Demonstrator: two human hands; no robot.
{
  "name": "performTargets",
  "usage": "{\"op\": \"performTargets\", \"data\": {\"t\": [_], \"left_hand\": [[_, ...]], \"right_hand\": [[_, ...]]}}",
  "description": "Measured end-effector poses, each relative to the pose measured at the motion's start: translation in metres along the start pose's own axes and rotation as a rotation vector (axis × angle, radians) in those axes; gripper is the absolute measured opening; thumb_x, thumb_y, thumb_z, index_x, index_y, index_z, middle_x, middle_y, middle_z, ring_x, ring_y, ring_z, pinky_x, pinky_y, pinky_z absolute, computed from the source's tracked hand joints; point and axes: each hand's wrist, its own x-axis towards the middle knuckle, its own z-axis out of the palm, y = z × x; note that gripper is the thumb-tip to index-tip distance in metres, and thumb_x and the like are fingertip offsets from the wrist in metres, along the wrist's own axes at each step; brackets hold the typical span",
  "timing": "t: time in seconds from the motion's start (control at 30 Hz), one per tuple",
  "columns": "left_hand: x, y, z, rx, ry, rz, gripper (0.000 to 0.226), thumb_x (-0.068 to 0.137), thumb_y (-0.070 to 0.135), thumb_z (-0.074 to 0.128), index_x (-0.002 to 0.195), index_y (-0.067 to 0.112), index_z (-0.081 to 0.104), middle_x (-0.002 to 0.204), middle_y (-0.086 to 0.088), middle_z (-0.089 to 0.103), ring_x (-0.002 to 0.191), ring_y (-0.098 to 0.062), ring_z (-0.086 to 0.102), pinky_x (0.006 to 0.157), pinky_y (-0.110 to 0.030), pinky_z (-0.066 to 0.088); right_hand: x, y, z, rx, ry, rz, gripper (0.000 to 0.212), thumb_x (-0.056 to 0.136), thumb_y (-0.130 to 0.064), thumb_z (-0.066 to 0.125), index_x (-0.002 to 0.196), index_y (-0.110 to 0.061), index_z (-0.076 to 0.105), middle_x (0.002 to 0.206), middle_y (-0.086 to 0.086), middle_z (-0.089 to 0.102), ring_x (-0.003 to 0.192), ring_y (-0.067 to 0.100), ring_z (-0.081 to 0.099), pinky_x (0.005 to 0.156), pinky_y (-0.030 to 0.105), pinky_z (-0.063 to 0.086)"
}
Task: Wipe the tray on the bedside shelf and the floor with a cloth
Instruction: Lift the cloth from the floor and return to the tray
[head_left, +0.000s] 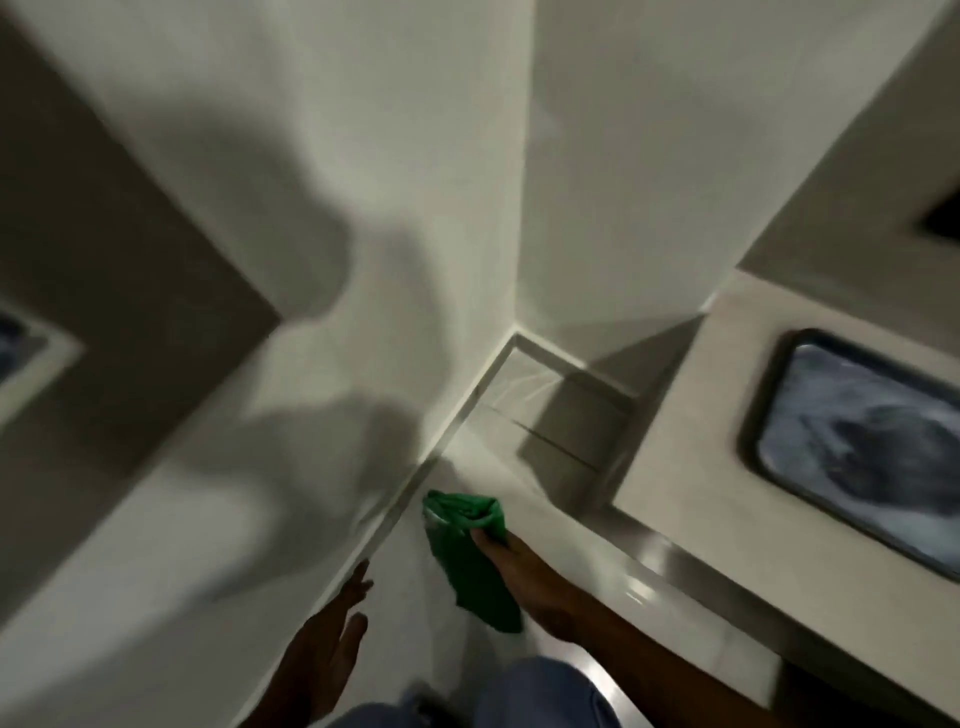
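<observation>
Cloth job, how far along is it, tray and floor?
Nothing looks finished for sure. In hand: the right hand grips the green cloth down on the pale floor near the wall corner, so the floor is being wiped; the left hand is open and empty. The tray sits on the shelf with nothing touching it; its surface looks smeary, though the picture is blurred.

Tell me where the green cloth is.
The crumpled green cloth sits low at centre of the head view, gripped by the right hand on the pale floor beside the wall.

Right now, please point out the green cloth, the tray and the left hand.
green cloth (470, 561), head view, middle of the fabric.
tray (852, 447), head view, its glossy inner surface.
left hand (324, 649), head view, its back.
</observation>
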Motion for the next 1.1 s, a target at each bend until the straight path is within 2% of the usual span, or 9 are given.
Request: {"op": "performTargets", "data": {"t": [0.17,0.3,0.37,0.43,0.6,0.7,0.8,0.93,1.1], "left_hand": [[-0.014,0.123,-0.047,0.092,-0.009,0.182,0.068,0.104,0.003,0.058,0.159,0.039,0.04,0.168,0.01,0.043,0.157,-0.021,0.043,0.125,-0.033,0.036],[-0.028,0.238,-0.039,0.115,-0.089,0.419,0.068,0.097,0.03,0.044,0.163,0.032,0.031,0.175,0.009,0.026,0.164,-0.012,0.024,0.135,-0.042,0.023],[-0.028,0.293,-0.02,0.151,-0.139,0.502,0.072,0.098,0.036,0.037,0.167,0.02,0.03,0.179,0.005,0.02,0.168,-0.015,0.016,0.138,-0.037,0.015],[-0.031,0.341,0.004,0.152,-0.187,0.572,0.074,0.098,0.04,0.03,0.169,0.019,0.025,0.18,0.006,0.015,0.17,-0.014,0.008,0.137,-0.028,0.008],[-0.021,0.439,0.075,0.145,-0.271,0.681,0.076,0.098,0.04,0.025,0.171,0.022,0.014,0.183,0.001,0.006,0.171,-0.014,0.002,0.139,-0.046,0.013],[-0.005,0.474,0.114,0.205,-0.274,0.714,0.075,0.098,0.045,0.022,0.168,0.02,0.009,0.183,-0.008,0.004,0.171,-0.024,0.001,0.14,-0.051,0.008],[0.022,0.492,0.149,0.316,-0.271,0.697,0.08,0.099,0.049,0.023,0.169,0.013,0.008,0.181,-0.012,-0.002,0.17,-0.029,-0.005,0.14,-0.046,-0.001],[0.055,0.487,0.184,0.591,-0.365,0.701,0.073,0.113,0.034,0.035,0.171,0.011,-0.004,0.182,-0.01,-0.013,0.169,-0.026,-0.015,0.14,-0.047,-0.004],[0.068,0.482,0.178,0.643,-0.4,0.727,0.077,0.106,0.048,0.023,0.17,0.017,-0.006,0.176,-0.003,-0.023,0.169,-0.028,-0.017,0.139,-0.05,-0.005]], "right_hand": [[-0.136,-0.08,-0.027,0.341,0.171,-0.056,0.043,0.104,-0.046,0.061,0.142,-0.026,0.064,0.139,0.007,0.076,0.128,0.03,0.073,0.117,0.048,0.054],[-0.247,-0.124,-0.078,0.65,0.51,-0.099,0.032,0.097,-0.035,0.064,0.122,-0.018,0.074,0.117,0.008,0.085,0.1,0.025,0.084,0.08,0.036,0.069],[-0.297,-0.138,-0.113,0.701,0.7,-0.132,0.033,0.105,-0.035,0.059,0.132,-0.02,0.072,0.129,0.012,0.081,0.113,0.032,0.08,0.097,0.048,0.065],[-0.333,-0.146,-0.143,0.692,0.847,-0.156,0.043,0.11,-0.039,0.051,0.148,-0.02,0.061,0.138,0.016,0.074,0.126,0.041,0.071,0.102,0.051,0.061],[-0.357,-0.151,-0.203,0.426,1.181,-0.143,0.041,0.117,-0.024,0.041,0.156,-0.016,0.05,0.145,0.012,0.066,0.132,0.03,0.061,0.12,0.055,0.045],[-0.322,-0.151,-0.237,0.324,1.346,-0.029,0.034,0.112,-0.011,0.045,0.146,-0.009,0.049,0.126,0.02,0.067,0.118,0.044,0.066,0.105,0.06,0.052],[-0.261,-0.167,-0.264,0.286,1.339,0.051,0.056,0.111,-0.018,0.049,0.163,-0.003,0.033,0.162,0.026,0.047,0.144,0.048,0.052,0.12,0.06,0.042],[-0.195,-0.176,-0.271,0.164,1.126,0.206,0.074,0.114,-0.051,0.035,0.173,-0.017,0.006,0.183,0.009,-0.006,0.169,0.034,-0.002,0.135,0.056,0.018],[-0.2,-0.158,-0.278,0.236,1.125,0.175,0.065,0.115,-0.045,0.036,0.173,-0.021,0.016,0.183,0.009,-0.002,0.169,0.036,0.001,0.136,0.054,0.015]]}}
